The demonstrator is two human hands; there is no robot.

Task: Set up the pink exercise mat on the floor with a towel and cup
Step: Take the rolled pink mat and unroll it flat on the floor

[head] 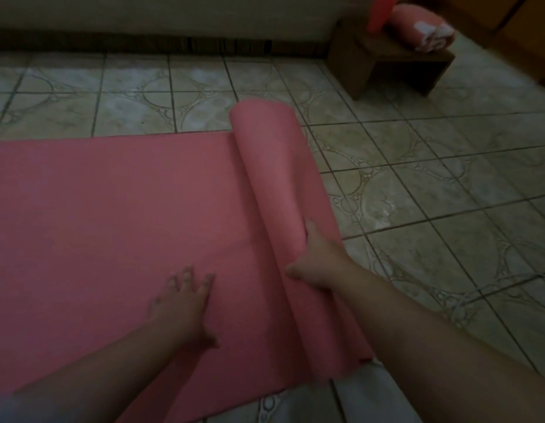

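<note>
The pink exercise mat (112, 224) lies partly unrolled on the tiled floor, flat to the left, with its rolled part (274, 178) standing along the right side. My right hand (317, 261) rests on the near part of the roll, fingers wrapped over it. Flat on the unrolled mat, my left hand (186, 300) presses down with fingers spread. At the top right, a rolled pink towel (420, 29) and a pink-red cup (379, 13) sit on a small wooden stool (387, 68).
Patterned grey tiles (448, 193) stretch to the right of the mat. A pale wall with a dark baseboard (143, 44) runs along the back. Wooden furniture (524, 35) stands at the top right corner.
</note>
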